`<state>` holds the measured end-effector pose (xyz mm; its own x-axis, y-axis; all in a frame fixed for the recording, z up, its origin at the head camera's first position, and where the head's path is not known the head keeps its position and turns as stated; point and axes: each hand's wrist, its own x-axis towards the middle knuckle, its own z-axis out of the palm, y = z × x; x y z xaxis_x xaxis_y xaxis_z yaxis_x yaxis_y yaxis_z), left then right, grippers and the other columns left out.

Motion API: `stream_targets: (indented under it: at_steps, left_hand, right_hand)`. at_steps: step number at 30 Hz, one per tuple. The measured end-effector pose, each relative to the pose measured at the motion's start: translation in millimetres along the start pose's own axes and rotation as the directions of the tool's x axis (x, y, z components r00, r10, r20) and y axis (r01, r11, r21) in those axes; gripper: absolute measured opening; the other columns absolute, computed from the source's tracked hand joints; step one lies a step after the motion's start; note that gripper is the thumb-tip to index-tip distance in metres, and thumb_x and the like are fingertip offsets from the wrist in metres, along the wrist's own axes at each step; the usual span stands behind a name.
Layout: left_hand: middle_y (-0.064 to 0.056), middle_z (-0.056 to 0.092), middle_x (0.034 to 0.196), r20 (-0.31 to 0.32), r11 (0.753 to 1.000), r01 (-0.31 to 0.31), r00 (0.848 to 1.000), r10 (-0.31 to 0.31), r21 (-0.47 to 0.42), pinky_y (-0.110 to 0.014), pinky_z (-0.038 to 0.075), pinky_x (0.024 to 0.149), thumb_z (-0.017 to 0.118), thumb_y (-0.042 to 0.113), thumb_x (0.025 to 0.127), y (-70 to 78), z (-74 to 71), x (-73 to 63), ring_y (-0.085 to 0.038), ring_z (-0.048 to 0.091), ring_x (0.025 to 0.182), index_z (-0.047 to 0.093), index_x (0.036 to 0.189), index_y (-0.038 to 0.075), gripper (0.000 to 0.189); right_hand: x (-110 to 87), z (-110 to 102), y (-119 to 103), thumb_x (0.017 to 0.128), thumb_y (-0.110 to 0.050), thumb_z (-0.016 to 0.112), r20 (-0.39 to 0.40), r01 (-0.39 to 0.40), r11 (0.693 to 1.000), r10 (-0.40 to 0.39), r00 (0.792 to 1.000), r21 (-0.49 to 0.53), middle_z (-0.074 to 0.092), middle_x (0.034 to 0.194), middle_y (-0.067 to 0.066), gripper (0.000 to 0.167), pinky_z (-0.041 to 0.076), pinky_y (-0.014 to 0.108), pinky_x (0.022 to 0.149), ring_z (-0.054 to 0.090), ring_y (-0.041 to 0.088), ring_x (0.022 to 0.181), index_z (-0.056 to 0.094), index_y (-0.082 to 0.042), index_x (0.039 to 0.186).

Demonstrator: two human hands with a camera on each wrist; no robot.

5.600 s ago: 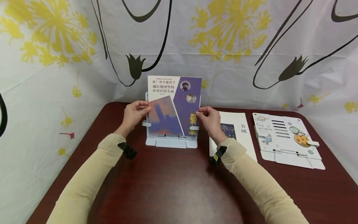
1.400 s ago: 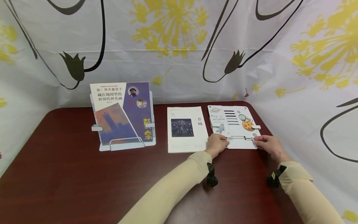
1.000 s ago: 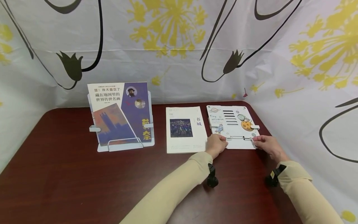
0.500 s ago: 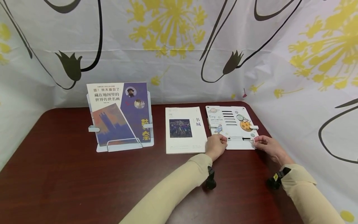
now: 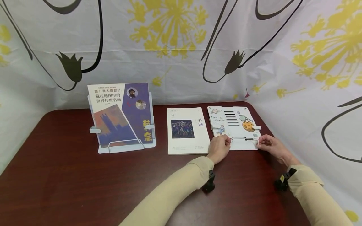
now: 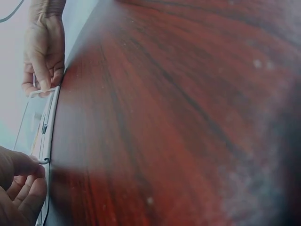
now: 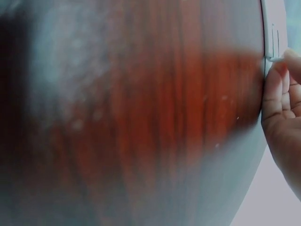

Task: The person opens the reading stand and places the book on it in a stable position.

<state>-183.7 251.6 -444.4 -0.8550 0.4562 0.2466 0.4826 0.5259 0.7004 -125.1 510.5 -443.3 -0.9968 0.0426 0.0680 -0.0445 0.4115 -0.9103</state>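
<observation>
The white bookstand lies flat near the far right corner of the desk, its panel facing up. I can read "Tiny universe" on it, beside a ringed planet, a little astronaut over an orange ball, and a column of dark slots. A small clip juts from its right side. Along the near edge runs a thin wire rest, and the person has it at both ends: the left hand pinches one end between thumb and finger, and the right hand pinches the other just the same way. Seen from the left wrist, the two grips face each other across the stand's edge.

Just left of the stand, a white-covered book lies flat with a dark picture on its front; the left hand comes over its near right corner. Farther left, well apart from both hands, a purple and cream book leans back on a pale blue stand, with a wire across its foot and a clip at either side.

Cream sleeves reach in over the reddish-brown wood, a black camera strapped at each wrist. Behind everything hangs a white cloth printed with yellow blooms and dark stems.
</observation>
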Motion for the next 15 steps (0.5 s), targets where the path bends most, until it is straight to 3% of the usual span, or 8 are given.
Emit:
stream_targets:
  at_steps: [6, 15]
  left_hand:
    - [0.011, 0.065, 0.075, -0.011, 0.999, -0.039, 0.999, 0.039, 0.024, -0.011, 0.037, 0.055, 0.068, 0.013, 0.085, -0.8, 0.1, -1.4, 0.000, 0.055, 0.067, 0.068, 0.085, 0.018, 0.005]
    - [0.013, 0.062, 0.075, -0.020, 0.993, -0.089, 0.996, 0.091, 0.074, -0.012, 0.038, 0.056, 0.070, 0.015, 0.085, -3.2, 2.3, -3.0, 0.001, 0.054, 0.067, 0.066, 0.084, 0.020, 0.007]
  right_hand:
    - [-2.1, -0.5, 2.9, 0.086, 0.004, 0.064, 0.003, 0.032, 0.998, -0.032, 0.999, 0.046, 0.060, 0.079, -0.008, 0.012, 0.046, 0.015, 0.063, 0.055, 0.002, 0.072, 0.056, -0.005, 0.089]
    - [-2.6, 0.0, 4.6, 0.084, 0.009, 0.062, -0.006, 0.075, 0.997, -0.075, 0.997, -0.014, 0.061, 0.079, -0.010, 0.013, 0.046, 0.014, 0.062, 0.055, 0.002, 0.071, 0.055, 0.000, 0.089]
